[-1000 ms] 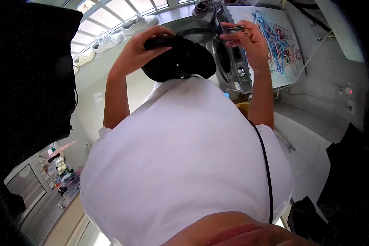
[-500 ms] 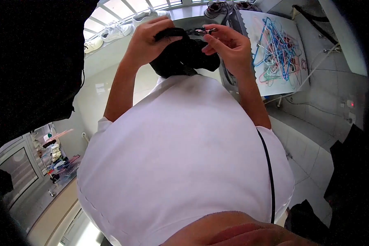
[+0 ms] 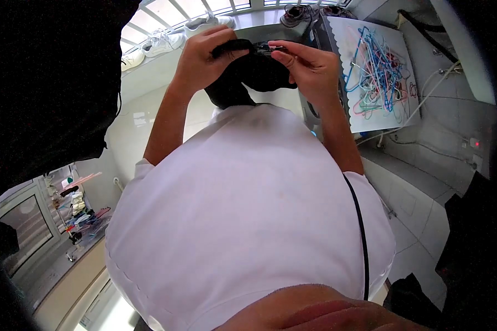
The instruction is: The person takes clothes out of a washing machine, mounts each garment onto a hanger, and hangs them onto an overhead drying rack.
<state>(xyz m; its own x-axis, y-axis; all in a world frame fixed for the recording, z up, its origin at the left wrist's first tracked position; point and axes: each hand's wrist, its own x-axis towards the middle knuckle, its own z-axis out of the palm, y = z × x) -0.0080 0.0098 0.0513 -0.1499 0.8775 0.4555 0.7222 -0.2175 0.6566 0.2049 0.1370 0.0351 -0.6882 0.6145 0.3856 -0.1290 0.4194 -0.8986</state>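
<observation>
Black cloth, seemingly a garment [image 3: 259, 71], hangs from my raised hands in front of my chest. My left hand [image 3: 204, 60] is closed around a thick folded edge of it, thumb laid along the fold. On the other side, my right hand [image 3: 313, 69] pinches a small, shiny clip-like piece [image 3: 264, 48] between thumb and fingertips at the top edge of the cloth. How that piece joins the cloth is too small to make out.
Several tangled hangers [image 3: 381, 71] lie on a white-covered surface [image 3: 370, 118] at the right. Pale shoes [image 3: 163, 43] and dark shoes [image 3: 298, 15] line the window ledge. Dark hanging cloth [image 3: 49, 83] fills the left side. A cluttered counter [image 3: 88, 243] stands lower left.
My right fingers have come closer together on the small piece, which now sits lower and flatter. The cloth hangs a little differently, its left part lower. My left hand keeps its grip.
</observation>
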